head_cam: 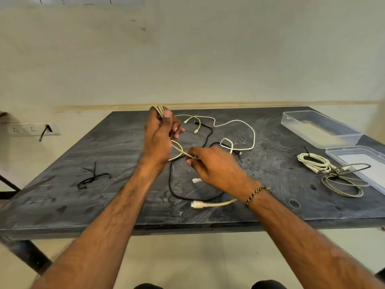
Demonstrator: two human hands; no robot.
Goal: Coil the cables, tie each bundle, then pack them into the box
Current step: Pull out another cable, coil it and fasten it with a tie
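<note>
Head view: my left hand (159,134) is clenching a beige cable (160,109) coil above the desk (104,153), left of the box (320,128); my right hand (216,165) is pinching its tail. Loops risk springing loose if tension slackens.

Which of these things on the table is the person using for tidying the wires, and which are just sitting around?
For the job:
- left hand gripping cable loops
- right hand pulling the same cable's strand
- loose white cable
- black cable
- black ties
- tied white bundle
- grey coil
- clear box
- its lid

Just there:
- wall socket
- table
</note>
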